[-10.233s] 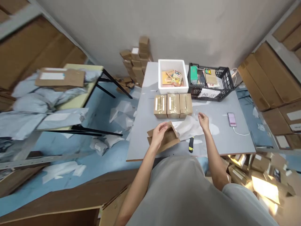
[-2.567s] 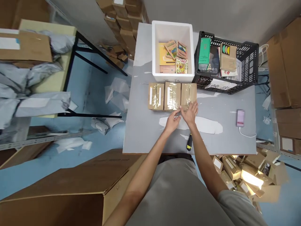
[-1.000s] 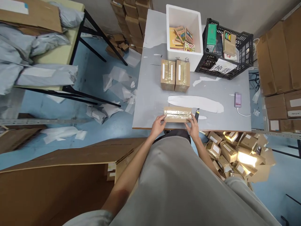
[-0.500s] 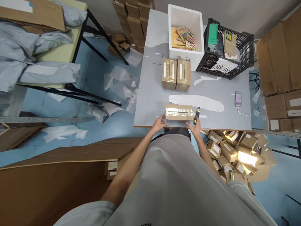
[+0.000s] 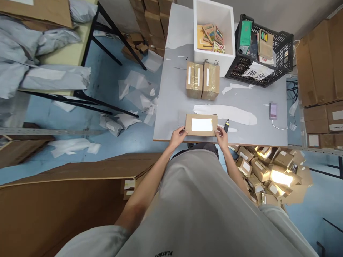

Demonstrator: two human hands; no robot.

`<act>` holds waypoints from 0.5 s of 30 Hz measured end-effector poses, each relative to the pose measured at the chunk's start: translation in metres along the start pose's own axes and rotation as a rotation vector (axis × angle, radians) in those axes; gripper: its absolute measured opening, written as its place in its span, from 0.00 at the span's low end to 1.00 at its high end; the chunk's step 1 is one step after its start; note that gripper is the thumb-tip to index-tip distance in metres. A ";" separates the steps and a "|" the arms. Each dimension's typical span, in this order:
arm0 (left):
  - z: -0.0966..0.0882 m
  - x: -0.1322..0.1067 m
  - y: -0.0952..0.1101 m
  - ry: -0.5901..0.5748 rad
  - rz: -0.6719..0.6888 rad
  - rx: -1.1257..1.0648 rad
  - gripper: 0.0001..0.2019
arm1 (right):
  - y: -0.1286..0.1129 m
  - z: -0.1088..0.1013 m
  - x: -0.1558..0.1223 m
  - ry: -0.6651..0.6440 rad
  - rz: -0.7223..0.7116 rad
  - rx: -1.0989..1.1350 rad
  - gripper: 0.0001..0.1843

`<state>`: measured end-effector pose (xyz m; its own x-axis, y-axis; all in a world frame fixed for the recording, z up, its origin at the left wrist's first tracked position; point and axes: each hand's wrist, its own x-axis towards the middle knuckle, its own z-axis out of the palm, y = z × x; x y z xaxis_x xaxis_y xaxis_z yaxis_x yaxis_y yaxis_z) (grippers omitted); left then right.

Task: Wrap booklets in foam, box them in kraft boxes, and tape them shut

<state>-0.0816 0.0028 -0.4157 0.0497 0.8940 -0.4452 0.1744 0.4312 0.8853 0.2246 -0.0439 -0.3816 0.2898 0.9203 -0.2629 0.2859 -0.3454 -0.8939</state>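
Observation:
A small cardboard box (image 5: pixel 201 125) with a white label on top lies at the near edge of the grey table (image 5: pixel 174 96). My left hand (image 5: pixel 179 134) grips its left end and my right hand (image 5: pixel 222 133) grips its right end. A black and yellow utility knife (image 5: pixel 226 125) lies on the table just right of the box, close to my right hand. Two taped cardboard boxes (image 5: pixel 203 81) stand side by side farther back.
A white foam box (image 5: pixel 214 59) of booklets and a black crate (image 5: pixel 284 46) of books stand at the table's back. A phone (image 5: pixel 273 110) on a cable lies at right. Small parcels (image 5: pixel 262 167) pile on the floor at right, a large carton (image 5: pixel 66 200) at left.
I took one of the three taped boxes from the row, pulled it to the near edge and turned it over, so its labelled side now faces up instead of the taped side.

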 end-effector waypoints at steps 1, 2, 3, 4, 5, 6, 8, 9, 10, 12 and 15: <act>-0.001 -0.001 0.000 0.015 -0.014 -0.014 0.26 | -0.001 0.003 0.001 -0.008 0.007 -0.010 0.40; -0.001 -0.002 -0.001 0.032 -0.032 -0.011 0.26 | 0.000 0.007 0.001 -0.014 0.021 -0.015 0.38; -0.002 -0.003 -0.003 0.048 -0.050 0.001 0.26 | 0.003 0.011 0.001 -0.018 0.035 -0.013 0.37; -0.003 -0.003 -0.005 0.060 -0.064 0.015 0.26 | 0.007 0.014 0.000 -0.024 0.047 -0.003 0.35; -0.004 -0.004 -0.007 0.067 -0.073 0.023 0.25 | 0.013 0.016 -0.002 -0.026 0.060 0.009 0.35; -0.005 -0.004 -0.010 0.070 -0.079 0.021 0.24 | 0.019 0.017 -0.003 -0.023 0.077 0.013 0.35; -0.009 -0.005 -0.016 0.074 -0.102 0.008 0.24 | 0.033 0.015 -0.007 -0.007 0.123 -0.004 0.35; -0.011 -0.006 -0.019 0.080 -0.122 0.008 0.24 | 0.039 0.012 -0.008 0.001 0.146 -0.020 0.35; -0.013 -0.006 -0.022 0.087 -0.143 0.014 0.23 | 0.044 0.009 -0.010 0.006 0.166 -0.037 0.34; -0.016 -0.007 -0.027 0.101 -0.175 0.042 0.21 | 0.051 0.005 -0.013 -0.003 0.184 -0.055 0.29; -0.017 -0.010 -0.033 0.098 -0.169 0.065 0.15 | 0.054 0.007 -0.017 -0.041 0.188 -0.045 0.23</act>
<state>-0.1042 -0.0186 -0.4384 -0.0806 0.8188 -0.5685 0.2359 0.5698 0.7872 0.2284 -0.0769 -0.4278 0.3044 0.8452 -0.4394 0.2710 -0.5190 -0.8106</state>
